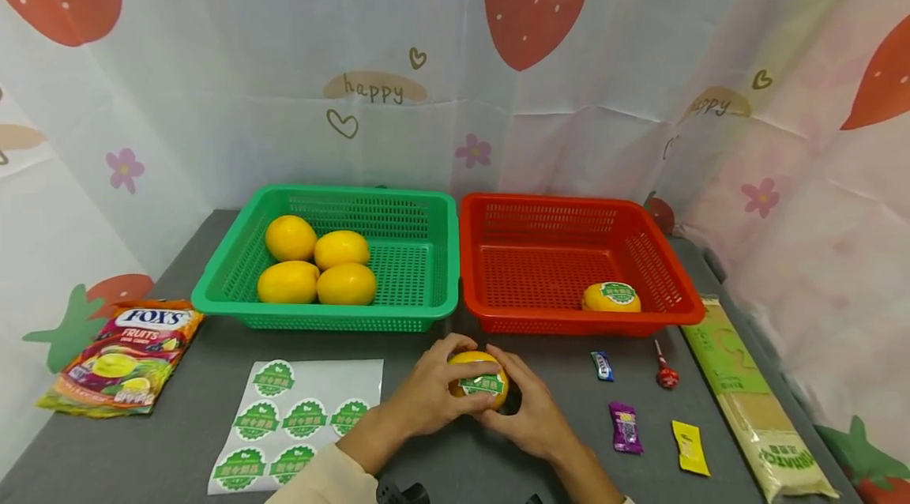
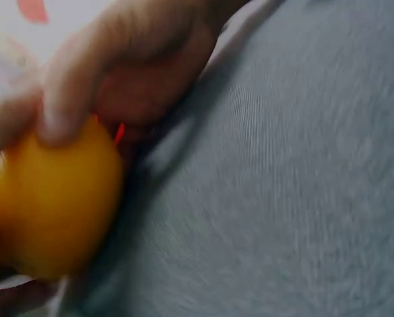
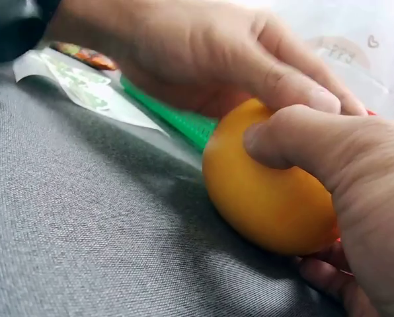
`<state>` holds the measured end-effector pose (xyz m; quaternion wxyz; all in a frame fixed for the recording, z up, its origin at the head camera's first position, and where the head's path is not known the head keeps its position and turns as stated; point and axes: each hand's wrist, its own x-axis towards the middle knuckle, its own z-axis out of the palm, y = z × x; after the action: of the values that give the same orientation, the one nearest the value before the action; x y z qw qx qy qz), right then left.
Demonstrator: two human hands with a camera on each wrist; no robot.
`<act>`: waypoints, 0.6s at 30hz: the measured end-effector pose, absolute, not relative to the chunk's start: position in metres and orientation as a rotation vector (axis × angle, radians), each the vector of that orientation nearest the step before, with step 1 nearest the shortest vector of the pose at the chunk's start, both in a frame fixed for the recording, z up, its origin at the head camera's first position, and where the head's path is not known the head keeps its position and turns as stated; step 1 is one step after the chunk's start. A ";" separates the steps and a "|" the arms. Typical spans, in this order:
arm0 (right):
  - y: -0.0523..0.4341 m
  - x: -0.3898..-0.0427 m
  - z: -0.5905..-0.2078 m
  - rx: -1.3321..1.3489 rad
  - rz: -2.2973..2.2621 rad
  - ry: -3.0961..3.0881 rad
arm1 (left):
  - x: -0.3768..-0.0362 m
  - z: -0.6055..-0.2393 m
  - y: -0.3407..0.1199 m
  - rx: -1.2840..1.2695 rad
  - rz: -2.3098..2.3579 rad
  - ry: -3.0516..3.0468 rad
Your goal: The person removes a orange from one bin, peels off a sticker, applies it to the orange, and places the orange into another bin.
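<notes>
Both hands meet over one yellow lemon [image 1: 471,357] at the front middle of the table. A green and white round sticker [image 1: 483,384] shows on its upper face. My left hand [image 1: 426,389] lies over it from the left, index finger across the sticker's top edge and thumb along its lower edge. My right hand [image 1: 532,411] grips the lemon from the right, fingers on the far side. In the right wrist view, the right thumb presses the side of the lemon [image 3: 263,191]. A sheet of matching stickers [image 1: 327,385] lies left of the hands.
Behind stand a green basket [image 1: 442,314] with several lemons [image 1: 347,284] and a red basket [image 1: 540,321] holding one stickered lemon [image 1: 611,297]. A candy bag [image 1: 128,362] lies left. Wrapped candies [image 1: 626,426], a lollipop [image 1: 667,376] and a long noodle-like packet [image 1: 753,401] lie right.
</notes>
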<state>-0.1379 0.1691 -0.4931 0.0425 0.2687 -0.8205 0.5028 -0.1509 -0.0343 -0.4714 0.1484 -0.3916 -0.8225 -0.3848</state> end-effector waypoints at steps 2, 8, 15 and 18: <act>0.169 -0.138 -0.492 0.816 1.538 -2.517 | -0.153 -0.477 -0.035 -1.122 -1.205 -2.375; 0.172 -0.140 -0.491 0.834 1.748 -2.433 | -0.156 -0.479 -0.032 -1.022 -1.353 -2.451; 0.158 -0.137 -0.484 0.585 2.138 -2.296 | -0.153 -0.473 -0.032 -0.870 -1.529 -2.597; 0.154 -0.137 -0.484 0.515 2.107 -2.296 | -0.159 -0.470 -0.038 -0.899 -1.634 -2.596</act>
<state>-0.1370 0.1543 -0.4840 -0.0085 0.1631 -0.7268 0.6672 -0.1586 -0.0378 -0.4700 -0.0274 -0.2812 -0.8118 -0.5110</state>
